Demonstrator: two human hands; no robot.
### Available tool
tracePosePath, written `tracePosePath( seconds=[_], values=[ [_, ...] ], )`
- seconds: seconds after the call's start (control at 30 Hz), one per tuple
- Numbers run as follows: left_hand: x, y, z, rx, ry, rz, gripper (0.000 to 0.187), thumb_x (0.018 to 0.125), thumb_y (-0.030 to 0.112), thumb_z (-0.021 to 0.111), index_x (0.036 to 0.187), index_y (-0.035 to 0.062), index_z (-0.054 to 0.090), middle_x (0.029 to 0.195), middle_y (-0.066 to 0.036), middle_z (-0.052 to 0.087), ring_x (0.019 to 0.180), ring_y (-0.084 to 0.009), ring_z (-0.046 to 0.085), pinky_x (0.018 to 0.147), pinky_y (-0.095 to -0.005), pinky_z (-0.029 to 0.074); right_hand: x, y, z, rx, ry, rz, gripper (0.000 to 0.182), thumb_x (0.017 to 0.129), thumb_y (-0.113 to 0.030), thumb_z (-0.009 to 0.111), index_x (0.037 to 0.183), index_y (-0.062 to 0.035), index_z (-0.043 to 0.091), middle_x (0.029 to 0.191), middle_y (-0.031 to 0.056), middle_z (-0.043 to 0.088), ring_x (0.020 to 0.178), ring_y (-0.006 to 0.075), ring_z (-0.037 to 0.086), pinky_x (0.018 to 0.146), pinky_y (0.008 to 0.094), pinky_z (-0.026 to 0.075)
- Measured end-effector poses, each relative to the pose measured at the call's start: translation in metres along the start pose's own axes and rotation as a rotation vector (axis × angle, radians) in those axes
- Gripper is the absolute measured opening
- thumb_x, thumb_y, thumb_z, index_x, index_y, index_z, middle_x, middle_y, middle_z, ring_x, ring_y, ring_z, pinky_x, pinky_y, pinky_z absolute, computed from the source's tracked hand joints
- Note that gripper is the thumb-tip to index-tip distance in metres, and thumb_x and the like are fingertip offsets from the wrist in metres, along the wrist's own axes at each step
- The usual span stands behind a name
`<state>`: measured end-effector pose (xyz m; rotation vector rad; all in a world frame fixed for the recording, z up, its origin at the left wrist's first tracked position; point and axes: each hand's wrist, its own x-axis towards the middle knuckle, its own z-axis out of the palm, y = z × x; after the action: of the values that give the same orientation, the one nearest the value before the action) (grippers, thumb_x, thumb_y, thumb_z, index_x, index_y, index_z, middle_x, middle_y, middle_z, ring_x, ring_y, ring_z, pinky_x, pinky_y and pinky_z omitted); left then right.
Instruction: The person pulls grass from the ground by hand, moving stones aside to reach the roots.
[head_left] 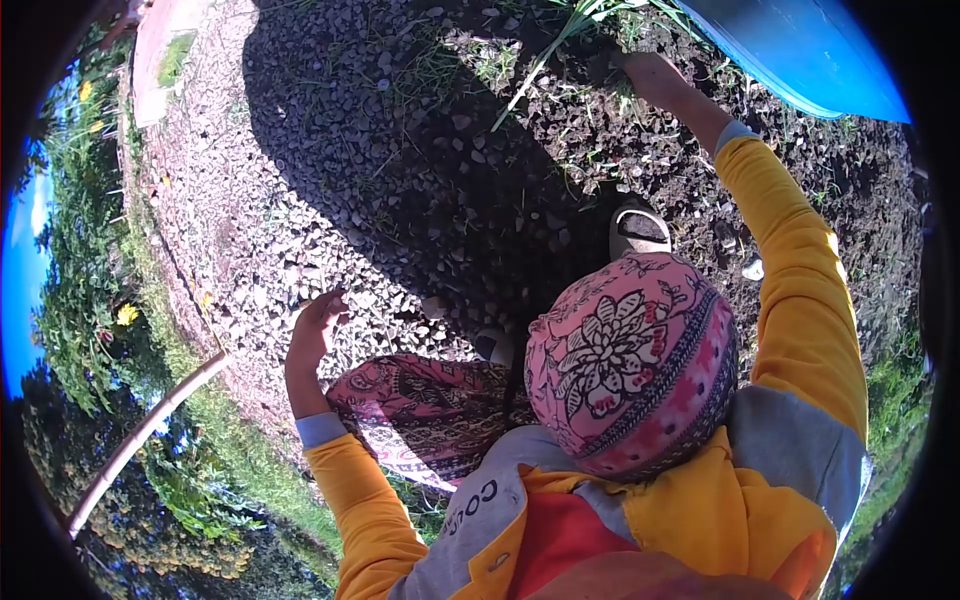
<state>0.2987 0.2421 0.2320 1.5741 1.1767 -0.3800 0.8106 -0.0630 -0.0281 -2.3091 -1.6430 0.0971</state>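
Note:
My left hand (316, 330) hovers over or rests by the sunlit gravel (250, 250), with its fingers loosely bent and apart. Nothing shows between them. At the upper right, my right hand (655, 80) reaches down to the dark soil (610, 130), beside long green grass blades (545, 75). Its fingers are curled and their tips are lost in shadow, so what they hold, if anything, cannot be made out. Between the arms are my bent knees in pink patterned cloth (625, 360). A sandal (640, 232) shows in front of the right knee.
A blue sheet or container (810, 50) lies at the upper right, close to my right hand. A pale pole (150, 425) slants at the left beside green plants (80, 310). My shadow (370, 130) covers part of the gravel. Small weeds (495, 65) grow among the stones.

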Motion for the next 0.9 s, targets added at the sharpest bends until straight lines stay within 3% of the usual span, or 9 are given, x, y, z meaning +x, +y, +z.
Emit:
tracePosePath(
  seconds=[0.1, 0.13, 0.17, 0.27, 0.3, 0.4, 0.53, 0.7, 0.9],
  values=[
    [0.001, 0.002, 0.0, 0.05, -0.007, 0.005, 0.041, 0.088, 0.028, 0.052, 0.116, -0.0024, 0.05, 0.088, -0.004, 0.057, 0.081, -0.013, 0.053, 0.077, -0.0255, 0.04, 0.026, 0.025, 0.022, -0.124, 0.133, 0.038, 0.031, 0.078, -0.003, 0.047, 0.109, -0.0065, 0.051, 0.079, 0.0121, 0.058, 0.078, 0.0225, 0.058, 0.07, 0.0327, 0.045],
    [0.001, 0.0, -0.001, 0.06, 0.007, -0.003, 0.042, 0.088, 0.029, 0.052, 0.116, -0.0025, 0.05, 0.087, -0.004, 0.057, 0.081, -0.0131, 0.053, 0.076, -0.0257, 0.04, 0.035, 0.031, 0.021, -0.176, -0.027, 0.161, 0.026, 0.083, -0.011, 0.045, 0.107, -0.0106, 0.054, 0.082, 0.0098, 0.062, 0.08, 0.0246, 0.059, 0.07, 0.0324, 0.046],
    [0.004, -0.004, -0.002, 0.269, 0.08, -0.048, 0.045, 0.088, 0.035, 0.051, 0.115, -0.0023, 0.051, 0.088, -0.005, 0.059, 0.082, -0.0134, 0.054, 0.075, -0.0268, 0.041, 0.037, 0.067, 0.022, 0.639, -0.211, 0.347, 0.024, 0.084, -0.017, 0.042, 0.102, -0.0102, 0.057, 0.084, 0.0101, 0.062, 0.081, 0.0245, 0.059, 0.071, 0.0334, 0.046],
    [0.005, -0.009, -0.003, 0.349, 0.118, -0.049, 0.044, 0.089, 0.035, 0.048, 0.114, -0.0009, 0.052, 0.091, -0.008, 0.06, 0.082, -0.0146, 0.056, 0.074, -0.0273, 0.042, 0.033, 0.06, 0.021, 0.641, -0.145, 0.298, 0.02, 0.087, -0.024, 0.046, 0.091, -0.0072, 0.057, 0.071, 0.0001, 0.055, 0.07, 0.0143, 0.053, 0.065, 0.0252, 0.043],
    [0.004, -0.012, -0.004, 0.271, 0.124, -0.077, 0.042, 0.09, 0.033, 0.048, 0.114, -0.001, 0.052, 0.092, -0.008, 0.06, 0.084, -0.0147, 0.056, 0.076, -0.0272, 0.042, 0.042, 0.052, 0.016, 0.09, -0.204, 0.237, 0.019, 0.085, -0.022, 0.048, 0.09, -0.0073, 0.059, 0.074, 0.002, 0.058, 0.073, 0.0171, 0.056, 0.066, 0.0279, 0.045],
    [0.006, -0.017, -0.007, 0.251, 0.104, 0.025, 0.037, 0.091, 0.027, 0.048, 0.114, -0.0014, 0.052, 0.093, -0.006, 0.06, 0.085, -0.013, 0.054, 0.077, -0.0258, 0.041, 0.056, 0.072, 0.045, -0.518, -0.25, 0.094, 0.017, 0.078, -0.014, 0.053, 0.092, -0.0075, 0.061, 0.089, 0.0076, 0.063, 0.086, 0.0218, 0.06, 0.07, 0.033, 0.049],
    [0.011, -0.031, -0.016, 0.004, 0.058, -0.08, 0.038, 0.09, 0.027, 0.048, 0.114, -0.0022, 0.052, 0.091, -0.006, 0.06, 0.084, -0.0124, 0.053, 0.076, -0.025, 0.041, 0.066, 0.036, -0.005, -0.379, -0.46, 0.365, 0.016, 0.081, -0.013, 0.049, 0.092, -0.0053, 0.059, 0.101, 0.0106, 0.061, 0.092, 0.0227, 0.06, 0.074, 0.0335, 0.05],
    [0.004, -0.006, -0.003, 0.183, 0.103, -0.117, 0.039, 0.09, 0.027, 0.05, 0.115, -0.0022, 0.051, 0.091, -0.006, 0.06, 0.081, -0.0129, 0.055, 0.074, -0.0251, 0.042, 0.062, 0.089, 0.065, -0.414, -0.269, 0.357, 0.018, 0.082, -0.012, 0.049, 0.096, -0.0043, 0.056, 0.098, 0.0118, 0.06, 0.088, 0.0227, 0.06, 0.072, 0.0328, 0.05],
    [0.004, -0.005, -0.002, 0.176, 0.087, -0.118, 0.037, 0.09, 0.024, 0.05, 0.116, -0.0022, 0.051, 0.091, -0.005, 0.06, 0.082, -0.0117, 0.054, 0.075, -0.0245, 0.041, 0.055, 0.065, 0.05, -0.291, -0.3, 0.478, 0.014, 0.082, -0.012, 0.049, 0.091, -0.0058, 0.058, 0.089, 0.0101, 0.06, 0.08, 0.0204, 0.058, 0.068, 0.0327, 0.049]
  ],
)
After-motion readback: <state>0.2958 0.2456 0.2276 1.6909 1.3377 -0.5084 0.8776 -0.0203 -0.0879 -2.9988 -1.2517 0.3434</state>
